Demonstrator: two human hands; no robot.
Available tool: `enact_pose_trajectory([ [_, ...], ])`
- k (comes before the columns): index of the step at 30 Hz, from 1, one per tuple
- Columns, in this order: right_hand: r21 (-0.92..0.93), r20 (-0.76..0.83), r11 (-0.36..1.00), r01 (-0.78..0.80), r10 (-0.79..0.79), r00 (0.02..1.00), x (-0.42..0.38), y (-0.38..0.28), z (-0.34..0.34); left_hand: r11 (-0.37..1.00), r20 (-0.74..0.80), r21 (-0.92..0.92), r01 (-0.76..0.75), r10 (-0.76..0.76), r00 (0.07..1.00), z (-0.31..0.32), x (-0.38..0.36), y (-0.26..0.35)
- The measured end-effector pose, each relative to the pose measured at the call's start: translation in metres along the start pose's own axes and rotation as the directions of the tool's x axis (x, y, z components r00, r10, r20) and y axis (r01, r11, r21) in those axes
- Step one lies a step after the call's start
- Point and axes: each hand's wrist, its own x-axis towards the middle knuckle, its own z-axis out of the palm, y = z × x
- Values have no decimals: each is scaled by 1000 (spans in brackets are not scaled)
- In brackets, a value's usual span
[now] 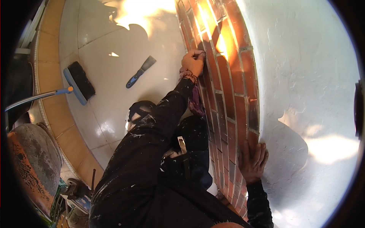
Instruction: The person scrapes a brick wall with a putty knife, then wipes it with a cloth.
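Red brick wall (227,85) runs lengthwise forward; left hand (193,64) touches it farther, fingers curled, whether grasping I cannot tell; right hand (252,161) nearer, fingers extended.

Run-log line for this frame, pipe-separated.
left hand: curled at brick facing, contents unclear | right hand: open, where brick meets white wall | scraper: unheld, on floor | broom: beyond scraper, head on floor

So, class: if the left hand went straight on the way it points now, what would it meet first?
Most likely the brick facing: the left hand looks right up against it, though depth leaves actual contact unclear.
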Motion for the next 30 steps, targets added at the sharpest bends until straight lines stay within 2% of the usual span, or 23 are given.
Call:
enact_pose_trajectory([
  [2, 19, -6, 1000, 2, -1, 1000, -5, -3, -2, 998, 35, 27, 62, -63, 997, -3, 8, -1],
  [3, 37, 41, 999, -4, 2, 999, -3, -4, -4, 993, 31, -81, 91, -89, 996, 1, 23, -5],
  [4, 51, 94, 999, -5, 0, 996, -6, -1, -9, 991, 34, -81, 106, -104, 994, 3, 13, -13],
  [6, 36, 77, 999, 10, -13, 997, -14, 1, -9, 956, 15, -242, 165, -166, 986, 2, -2, -1],
  [7, 20, 39, 1000, 4, -4, 999, -8, -1, -2, 997, -25, -75, -1, -1, 1000, 7, -12, -30],
  [8, 19, 26, 1000, -6, 6, 1000, -4, -2, -1, 992, 54, 1, 125, -125, 991, -4, -32, -23],
  [10, 45, 54, 999, -13, 11, 998, -7, -2, -5, 972, 188, -16, 235, -228, 955, -26, -41, -19],
  [11, 43, 54, 999, -14, 11, 998, -8, -2, -5, 972, 189, -18, 234, -227, 955, -26, -40, -14],
  [13, 76, 47, 997, -23, 19, 999, -7, -1, -5, 987, 21, -129, 96, -94, 995, -22, -34, -4],
  [16, 103, 44, 994, -39, 34, 998, -7, -1, -4, 984, -51, -172, 39, -48, 998, -4, -15, 44],
  [20, 64, 4, 998, -11, 11, 1000, -2, 2, -9, 985, -137, -53, -163, 155, 978, 16, -38, 42],
  [21, 57, 6, 998, -9, 9, 1000, -1, 3, -10, 994, -70, -71, -88, 83, 994, 8, -57, 47],
  [22, 57, 13, 998, -6, 5, 1000, -1, 2, -11, 993, -72, -67, -95, 90, 993, 5, -62, 44],
  [24, 65, 10, 998, -13, 13, 1000, 1, 0, -13, 990, 15, -144, -7, 10, 1000, 1, -68, 31],
  [26, 67, 21, 998, -10, 9, 1000, -1, -1, -13, 989, -47, -145, -9, 2, 999, 11, -41, 32],
  [28, 60, 21, 998, -23, 22, 1000, -1, 0, -12, 993, -148, 60, 104, -94, 985, 16, -5, 43],
  [29, 62, 33, 998, -22, 20, 999, -5, -1, -13, 992, -141, 64, 112, -102, 985, 18, -10, 34],
  [30, 52, 35, 998, -18, 16, 999, -7, 0, -14, 997, -150, 42, 60, -53, 987, 18, -15, 27],
])
